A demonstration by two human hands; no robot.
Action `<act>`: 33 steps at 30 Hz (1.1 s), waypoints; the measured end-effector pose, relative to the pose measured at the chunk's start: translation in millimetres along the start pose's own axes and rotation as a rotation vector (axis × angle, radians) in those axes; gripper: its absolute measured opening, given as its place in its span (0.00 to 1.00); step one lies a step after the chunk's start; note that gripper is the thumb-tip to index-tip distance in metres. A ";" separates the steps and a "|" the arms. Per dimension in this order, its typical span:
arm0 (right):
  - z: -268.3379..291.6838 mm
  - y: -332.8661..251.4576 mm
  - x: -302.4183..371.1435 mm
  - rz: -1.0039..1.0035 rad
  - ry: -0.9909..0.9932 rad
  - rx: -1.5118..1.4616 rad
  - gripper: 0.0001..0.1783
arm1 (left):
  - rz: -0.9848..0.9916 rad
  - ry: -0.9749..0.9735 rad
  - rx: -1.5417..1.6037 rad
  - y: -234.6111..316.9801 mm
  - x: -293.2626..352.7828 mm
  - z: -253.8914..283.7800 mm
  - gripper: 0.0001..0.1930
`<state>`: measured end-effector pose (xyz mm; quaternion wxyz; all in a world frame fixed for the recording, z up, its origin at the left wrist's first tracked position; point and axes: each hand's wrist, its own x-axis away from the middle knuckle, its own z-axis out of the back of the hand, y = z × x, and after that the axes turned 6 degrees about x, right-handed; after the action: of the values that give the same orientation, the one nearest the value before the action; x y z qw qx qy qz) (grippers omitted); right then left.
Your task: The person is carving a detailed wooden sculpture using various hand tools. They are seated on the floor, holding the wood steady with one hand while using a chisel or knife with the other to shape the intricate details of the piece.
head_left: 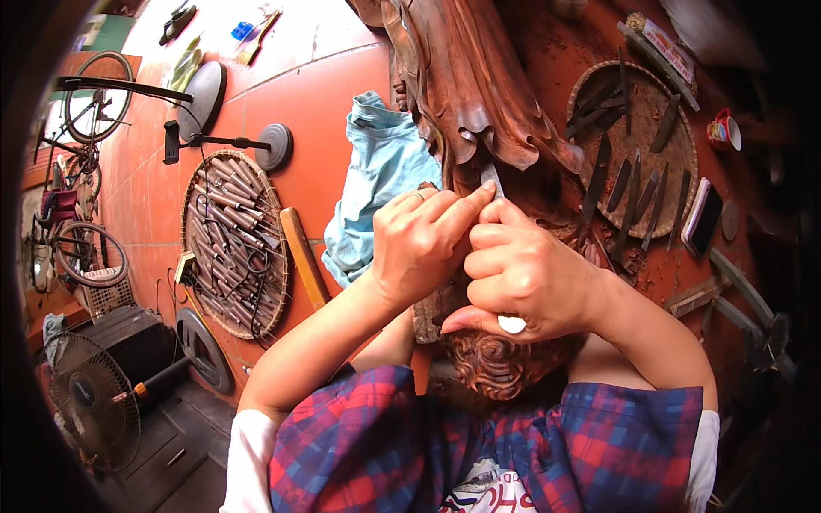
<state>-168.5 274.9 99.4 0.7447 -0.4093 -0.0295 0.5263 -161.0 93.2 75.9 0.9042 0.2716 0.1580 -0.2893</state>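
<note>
A carving chisel [493,181] points away from me, its flat metal blade against the dark folds of a brown carved wooden statue [466,94]. My right hand [534,274] is closed round its handle, most of which is hidden; a white spot shows by the lower fingers. My left hand [423,239] is closed too, with the fingertips pinching the blade from the left. The statue lies lengthwise between my legs. Its curly carved end [500,363] is nearest me, and its smooth draped folds run to the far side. My hands cover its middle.
On the left, a round basket [280,291] holds many metal-handled chisels, beside a wooden stick [304,256]. Light blue cloth [376,162] touches the statue's left side. At right are a basket [676,235] of dark files, a phone [703,218] and a cup [724,132].
</note>
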 end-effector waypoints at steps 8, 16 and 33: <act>13.1 1.7 0.1 -0.012 -0.056 -0.035 0.21 | 0.012 0.008 0.020 2.6 0.4 -3.5 0.19; 11.6 7.2 4.2 0.017 -0.042 -0.093 0.20 | -0.041 0.078 -0.011 -0.9 3.3 -9.5 0.19; -1.4 3.8 -3.8 0.012 -0.033 -0.019 0.21 | 0.012 0.054 -0.024 -3.1 11.3 -4.9 0.16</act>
<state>-172.4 271.5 97.5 0.7372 -0.4077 -0.0444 0.5370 -154.7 89.0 65.7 0.9046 0.2693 0.1840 -0.2744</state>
